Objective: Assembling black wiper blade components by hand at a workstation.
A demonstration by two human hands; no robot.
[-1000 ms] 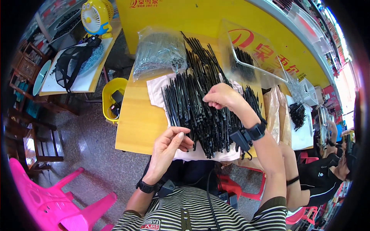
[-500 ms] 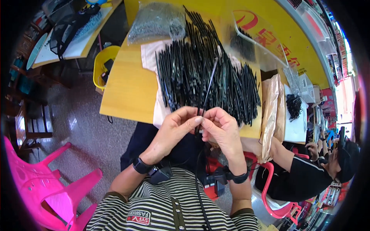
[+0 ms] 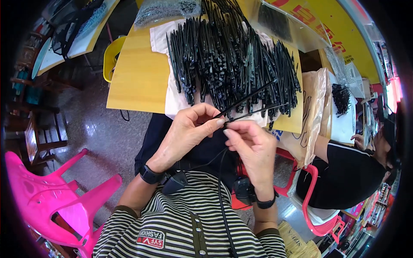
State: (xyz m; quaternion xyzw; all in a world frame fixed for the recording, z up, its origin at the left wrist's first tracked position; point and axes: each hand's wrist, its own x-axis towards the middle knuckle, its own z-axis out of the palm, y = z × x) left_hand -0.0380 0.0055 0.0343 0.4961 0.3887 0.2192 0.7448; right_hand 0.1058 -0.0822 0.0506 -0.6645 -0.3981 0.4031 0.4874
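In front of my body, above the table's near edge, my two hands meet at the ends of thin black rods. My left hand (image 3: 192, 127) pinches a black rod (image 3: 254, 94), which slants up to the right over the pile. A second, thinner rod (image 3: 264, 109) runs from the same spot between the hands. My right hand (image 3: 254, 144) has its thumb and fingers closed near that joint; what lies between its fingertips is mostly hidden. Beyond them, a large pile of similar black rods (image 3: 215, 60) lies on a pale pink cloth (image 3: 172, 101).
Under the cloth is a yellow wooden table (image 3: 135, 81). A clear bag of small grey parts (image 3: 165, 12) and a clear plastic box (image 3: 297, 26) stand at the back. Brown paper (image 3: 317, 116) and a seated person (image 3: 344, 176) are right; a pink chair (image 3: 64, 198) is left.
The rods between my hands have swung from nearly upright to slanting right, and two now spread apart. My right hand has shifted slightly right and down. The whole view has tilted downward.
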